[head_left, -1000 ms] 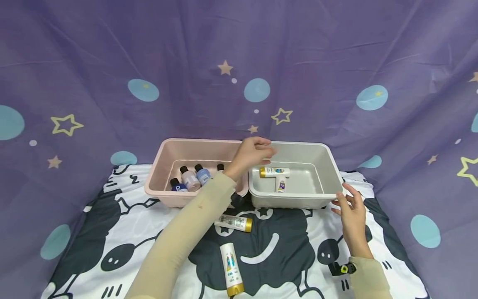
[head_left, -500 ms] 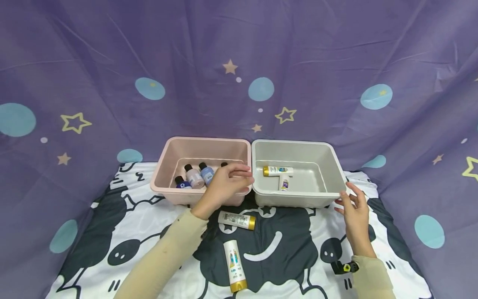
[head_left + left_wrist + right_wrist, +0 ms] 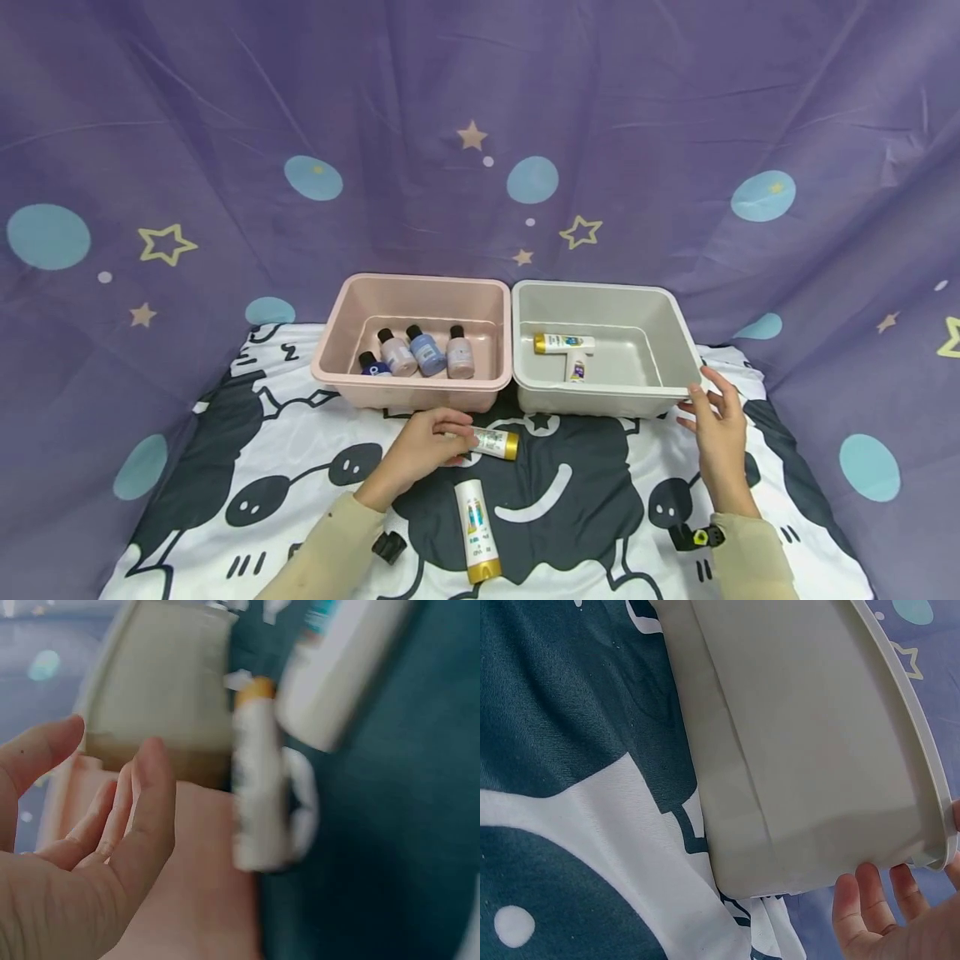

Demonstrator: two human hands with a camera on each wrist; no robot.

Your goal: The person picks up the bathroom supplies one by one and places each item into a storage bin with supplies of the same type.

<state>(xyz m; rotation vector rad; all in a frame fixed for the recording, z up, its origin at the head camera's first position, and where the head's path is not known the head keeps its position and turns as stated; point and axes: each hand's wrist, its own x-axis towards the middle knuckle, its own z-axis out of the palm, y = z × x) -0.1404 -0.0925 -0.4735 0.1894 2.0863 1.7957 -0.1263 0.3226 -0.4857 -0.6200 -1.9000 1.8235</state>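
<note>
Thumb spread wide, the left hand [image 3: 416, 454] is hiding one end of the farther tube [image 3: 495, 443], lying near the pink bin [image 3: 405, 393]; the right hand [image 3: 722, 454], cropped in its wrist view, is gripping the grey bin [image 3: 588, 404] by its corner.

On the dark-blue, black-capped bottle [image 3: 375, 367], a single rounded white letter, O or Q, can be made out. Small print is borne by the white, gold-capped plastic tubes [image 3: 476, 527] and the light-blue, black-capped bottle [image 3: 427, 355], but no words can be read.

Homelike nook: starry backdrop [image 3: 645, 108], cartoon sheet [image 3: 540, 542]
</note>
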